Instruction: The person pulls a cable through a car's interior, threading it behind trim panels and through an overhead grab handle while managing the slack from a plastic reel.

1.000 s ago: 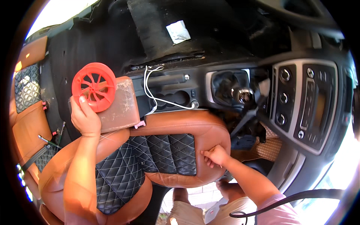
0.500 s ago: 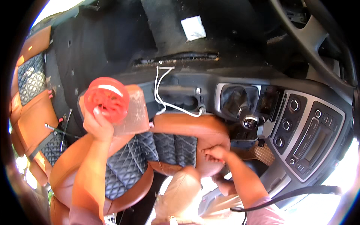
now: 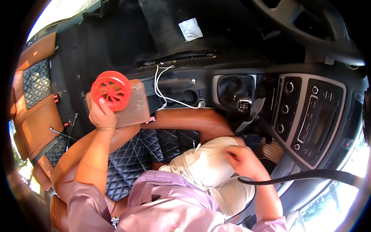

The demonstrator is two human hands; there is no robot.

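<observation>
A red plastic spool-like wheel with a spoked centre is in my left hand. The thumb lies on the wheel's near rim and the other fingers go behind it. It is held over the brown armrest box, beside the driver's seatback. My right hand hovers above my thigh in light trousers, near the front of the seat. Its fingers are curled in and slightly blurred; what they hold, if anything, is too small to make out.
White cable runs along the console near the cup holders. The gear lever has a grey sheet next to it. Further right are the radio panel and steering wheel. A black strap crosses near my right forearm. White paper lies beyond.
My body and leg have come onto the seat. My right hand has moved right, away from the seat cushion's edge. The red wheel stays in my left hand, slightly farther off.
</observation>
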